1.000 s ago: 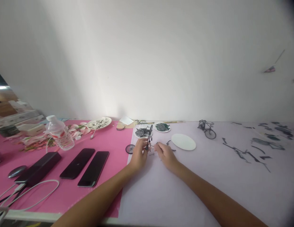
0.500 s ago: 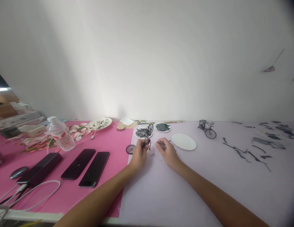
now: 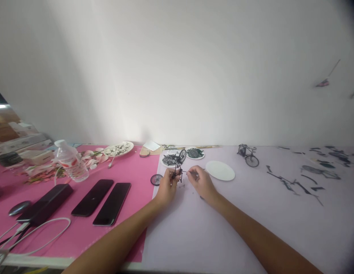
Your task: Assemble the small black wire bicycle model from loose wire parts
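Between the fingers of my left hand (image 3: 166, 188) is a dark miniature bicycle (image 3: 178, 167), held tilted up with a spoked wheel (image 3: 182, 156) at its upper end. My right hand (image 3: 203, 183) is pinched closed on a thin rod-like piece (image 3: 185, 172), whose tip points left to the bicycle frame; whether it touches is too small to tell. A loose black wheel (image 3: 156, 180) lies left of my left hand. Behind the hands are a white plate of dark wheels (image 3: 164, 163) and a plate with green and black parts (image 3: 194, 153).
Right of my hands is a bare white plate (image 3: 220, 171), with a complete miniature bicycle (image 3: 248, 155) behind it. Flat dark bicycle parts (image 3: 291, 183) spread across the right. At left lie two phones (image 3: 111, 204), a power bank (image 3: 45, 202) with cables, a bottle (image 3: 70, 161) and petals.
The view has shifted slightly. Both hands keep their grips close together; the thin piece stays at the bicycle frame, and my right hand has turned a little.
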`<state>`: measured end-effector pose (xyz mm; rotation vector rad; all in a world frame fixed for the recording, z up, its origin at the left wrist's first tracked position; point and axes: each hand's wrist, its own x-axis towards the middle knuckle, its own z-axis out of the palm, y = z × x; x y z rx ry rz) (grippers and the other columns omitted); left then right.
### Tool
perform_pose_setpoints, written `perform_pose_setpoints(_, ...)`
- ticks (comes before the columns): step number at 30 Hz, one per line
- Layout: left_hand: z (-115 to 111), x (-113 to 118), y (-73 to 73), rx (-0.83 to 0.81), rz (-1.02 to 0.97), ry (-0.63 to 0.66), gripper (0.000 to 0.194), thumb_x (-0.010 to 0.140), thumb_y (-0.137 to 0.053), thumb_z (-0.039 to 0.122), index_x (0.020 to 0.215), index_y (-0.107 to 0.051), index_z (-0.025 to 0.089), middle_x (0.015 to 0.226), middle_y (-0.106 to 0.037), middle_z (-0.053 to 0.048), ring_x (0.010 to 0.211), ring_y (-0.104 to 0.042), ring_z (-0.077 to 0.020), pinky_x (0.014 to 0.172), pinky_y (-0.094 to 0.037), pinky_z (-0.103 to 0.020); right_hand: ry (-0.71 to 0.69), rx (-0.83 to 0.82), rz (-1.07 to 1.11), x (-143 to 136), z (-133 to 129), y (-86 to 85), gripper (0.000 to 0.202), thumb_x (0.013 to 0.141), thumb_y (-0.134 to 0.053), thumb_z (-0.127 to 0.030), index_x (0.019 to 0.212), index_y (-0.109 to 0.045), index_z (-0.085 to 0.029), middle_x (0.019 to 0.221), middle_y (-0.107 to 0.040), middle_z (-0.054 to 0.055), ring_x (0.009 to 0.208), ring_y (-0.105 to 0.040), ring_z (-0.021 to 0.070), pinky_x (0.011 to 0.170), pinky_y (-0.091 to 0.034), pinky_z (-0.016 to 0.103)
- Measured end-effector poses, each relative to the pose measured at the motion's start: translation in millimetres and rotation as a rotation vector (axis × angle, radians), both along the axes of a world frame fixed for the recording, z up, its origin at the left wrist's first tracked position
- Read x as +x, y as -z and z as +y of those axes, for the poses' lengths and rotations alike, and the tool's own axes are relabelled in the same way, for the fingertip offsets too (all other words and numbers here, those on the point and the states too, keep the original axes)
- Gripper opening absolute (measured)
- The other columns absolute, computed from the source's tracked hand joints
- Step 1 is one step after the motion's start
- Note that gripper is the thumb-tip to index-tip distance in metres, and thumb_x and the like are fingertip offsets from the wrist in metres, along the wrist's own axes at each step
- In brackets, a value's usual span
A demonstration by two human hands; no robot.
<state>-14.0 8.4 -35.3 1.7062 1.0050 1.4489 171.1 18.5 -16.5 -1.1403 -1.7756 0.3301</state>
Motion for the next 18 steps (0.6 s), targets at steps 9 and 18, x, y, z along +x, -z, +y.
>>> perform_pose_setpoints(9, -3.5, 0.3, -3.1, -0.006, 0.021, -0.009, 0.016, 0.1, -0.053, 0.035, 0.108, -0.051, 0.02, 0.104, -0.068, -0.007, 0.088, -0.063, -0.0158, 0.077, -0.049, -0.028, -0.016, 0.018, -0.018, 0.8, -0.6, -0.7, 0.014, 0.095, -0.058, -0.036, 0.091, -0.059, -0.022, 0.084, -0.065, 0.003, 0.07, -0.06, 0.0172, 0.062, -0.047, 0.027)
perform_pose_setpoints(18, -3.7, -0.4, -4.0, 0.005, 0.026, -0.003, 0.017, 0.101, -0.053, 0.035, 0.108, -0.052, 0.02, 0.103, -0.067, -0.007, 0.087, -0.063, -0.0158, 0.078, -0.049, -0.028, -0.013, 0.011, -0.019, -1.7, -2.4, -2.4, 0.014, 0.095, -0.057, -0.036, 0.091, -0.06, -0.023, 0.089, -0.066, 0.006, 0.076, -0.062, 0.0191, 0.062, -0.048, 0.028)
